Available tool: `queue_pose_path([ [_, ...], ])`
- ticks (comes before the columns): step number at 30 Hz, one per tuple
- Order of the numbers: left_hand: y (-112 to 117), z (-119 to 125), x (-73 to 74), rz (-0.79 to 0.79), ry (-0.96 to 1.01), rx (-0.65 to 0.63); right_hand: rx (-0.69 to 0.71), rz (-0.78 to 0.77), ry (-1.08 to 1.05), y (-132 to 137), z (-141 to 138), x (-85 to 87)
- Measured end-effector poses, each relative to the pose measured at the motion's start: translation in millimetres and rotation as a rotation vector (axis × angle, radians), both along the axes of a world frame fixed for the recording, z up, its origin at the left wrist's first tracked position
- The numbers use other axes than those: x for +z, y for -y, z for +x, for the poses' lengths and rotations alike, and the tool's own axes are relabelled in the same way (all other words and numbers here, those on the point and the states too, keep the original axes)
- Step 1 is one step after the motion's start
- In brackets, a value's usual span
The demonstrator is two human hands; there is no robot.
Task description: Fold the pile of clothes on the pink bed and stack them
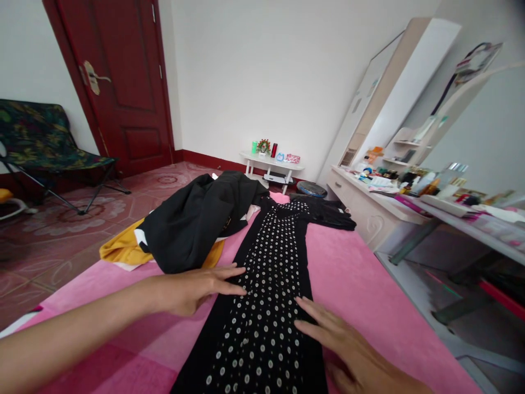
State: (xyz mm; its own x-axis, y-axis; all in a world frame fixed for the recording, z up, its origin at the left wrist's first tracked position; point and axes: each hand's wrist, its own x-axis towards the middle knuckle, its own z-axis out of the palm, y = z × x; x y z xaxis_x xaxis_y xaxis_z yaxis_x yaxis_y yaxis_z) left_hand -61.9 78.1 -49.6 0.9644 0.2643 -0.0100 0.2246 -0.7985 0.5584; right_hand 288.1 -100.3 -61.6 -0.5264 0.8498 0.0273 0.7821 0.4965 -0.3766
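Observation:
A long black dress with white dots down its front and plain black sides lies spread out lengthwise on the pink bed cover. My left hand is at the dress's left edge, fingers stretched out over the dotted cloth. On the right edge, my right hand has its fingers extended onto the fabric, the thumb lower down by the side. Neither hand grips anything. Left of the dress, a heap of dark clothing lies over a yellow garment. The near end of the dress runs out of view.
A cluttered dressing table with a mirror stands along the right side. Beyond the bed is a small white table holding several small items. A folding chair and a red door are on the left.

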Motion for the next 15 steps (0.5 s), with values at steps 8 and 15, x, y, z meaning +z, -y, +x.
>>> queue_pose_path([
  [8, 24.4, 9.3, 11.2, -0.035, 0.092, -0.09, 0.295, 0.105, 0.062, -9.3, -25.2, 1.9],
  [15, 64.2, 30.6, 26.9, -0.405, 0.172, 0.014, -0.044, -0.14, -0.606, 5.5, -47.0, 15.8],
])
